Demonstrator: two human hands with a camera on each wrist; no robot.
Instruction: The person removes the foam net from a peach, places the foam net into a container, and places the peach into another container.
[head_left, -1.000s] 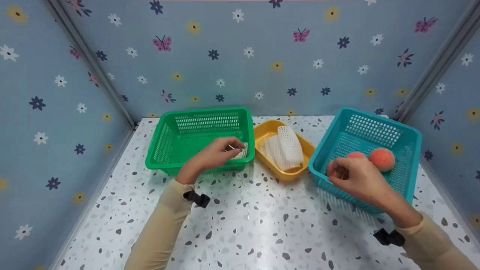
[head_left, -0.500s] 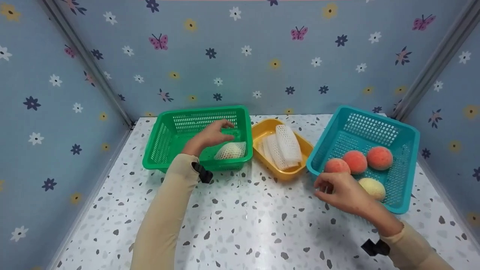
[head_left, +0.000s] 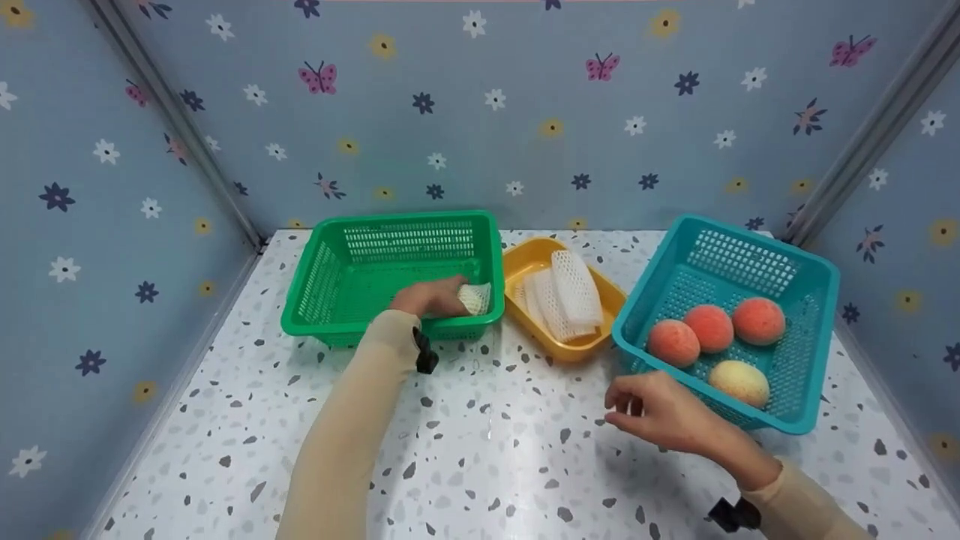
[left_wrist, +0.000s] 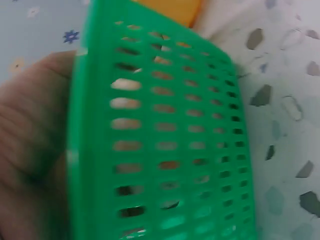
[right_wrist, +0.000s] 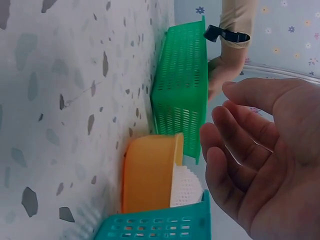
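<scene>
My left hand is down inside the green basket and grips a pale fruit in a white foam net near the basket's right end. Its fingers and part of the fruit are hidden; in the left wrist view the hand shows behind the slotted basket wall. My right hand hovers in front of the teal basket, holding nothing, fingers loosely bent. Inside that basket lie three red peaches and a pale yellow fruit.
Between the two baskets stands a yellow tray with several white foam nets in it. All stand on a speckled white table. Flower-patterned walls close off the back and both sides.
My left hand first rose off the netted fruit, then came down onto it again. My right hand drew back out of the teal basket toward the front left, uncovering the fruit there.
</scene>
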